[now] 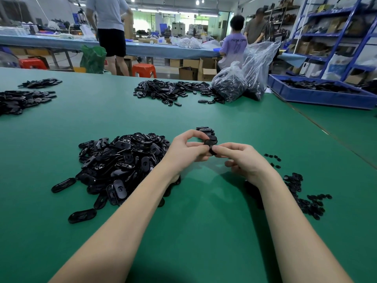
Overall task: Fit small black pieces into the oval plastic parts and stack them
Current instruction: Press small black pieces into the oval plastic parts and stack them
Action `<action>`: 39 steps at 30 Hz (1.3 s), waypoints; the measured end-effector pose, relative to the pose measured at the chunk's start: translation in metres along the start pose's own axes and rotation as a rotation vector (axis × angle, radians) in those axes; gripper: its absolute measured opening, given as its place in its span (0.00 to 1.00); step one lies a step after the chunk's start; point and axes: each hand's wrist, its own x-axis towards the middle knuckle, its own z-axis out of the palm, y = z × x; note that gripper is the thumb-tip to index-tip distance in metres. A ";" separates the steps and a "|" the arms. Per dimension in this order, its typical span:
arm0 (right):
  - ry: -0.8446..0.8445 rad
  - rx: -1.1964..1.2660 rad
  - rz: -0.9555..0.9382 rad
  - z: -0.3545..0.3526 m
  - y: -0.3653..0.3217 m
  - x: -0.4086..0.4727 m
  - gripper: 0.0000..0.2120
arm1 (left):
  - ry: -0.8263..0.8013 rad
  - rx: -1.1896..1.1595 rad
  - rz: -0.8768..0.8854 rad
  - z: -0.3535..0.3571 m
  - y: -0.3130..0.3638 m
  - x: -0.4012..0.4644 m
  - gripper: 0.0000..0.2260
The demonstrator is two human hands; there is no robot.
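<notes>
desk [204, 211] green, matte, flat | heap of oval plastic parts [122, 160] glossy black, left of both hands | small black pieces [306, 197] scattered right | stack [207, 132] just beyond the hands | left hand [187, 148] pinches held oval part [210, 146], long axis running away from the viewer | right hand [240, 158] closed, fingertips pressing its near end, piece not visible

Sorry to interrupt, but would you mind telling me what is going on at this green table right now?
A person is assembling small parts by hand. Both hands, left hand and right hand, pinch one oval plastic part between them above the green table. A big pile of loose oval parts lies to the left, small black pieces are scattered to the right, and a short stack sits just behind the hands.
</notes>
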 end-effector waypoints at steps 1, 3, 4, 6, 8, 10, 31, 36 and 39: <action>-0.014 -0.013 -0.018 0.000 0.000 0.000 0.13 | -0.005 0.022 -0.012 0.000 0.001 0.000 0.08; -0.032 -0.035 -0.044 0.001 0.000 0.000 0.13 | -0.010 0.076 -0.026 -0.002 0.002 0.000 0.08; -0.035 -0.041 -0.053 0.001 -0.001 0.000 0.13 | -0.017 0.080 -0.034 -0.003 0.002 0.000 0.08; -0.036 -0.053 -0.067 0.002 -0.001 0.001 0.11 | -0.036 0.059 -0.047 -0.005 0.002 -0.001 0.08; -0.037 -0.066 -0.092 0.005 -0.001 0.001 0.07 | -0.037 0.033 -0.060 -0.006 0.002 0.000 0.08; -0.027 -0.080 -0.128 0.008 -0.002 0.001 0.05 | -0.015 0.010 -0.079 -0.005 0.000 0.000 0.08; 0.067 -0.044 -0.215 0.028 0.002 0.006 0.09 | 0.010 0.120 -0.052 -0.011 0.000 0.004 0.06; 0.134 -0.062 -0.218 0.040 0.005 0.010 0.11 | 0.075 0.186 -0.022 -0.012 -0.004 0.005 0.06; 0.110 0.041 -0.191 0.042 0.008 0.010 0.10 | 0.036 0.253 0.060 -0.018 -0.004 0.006 0.07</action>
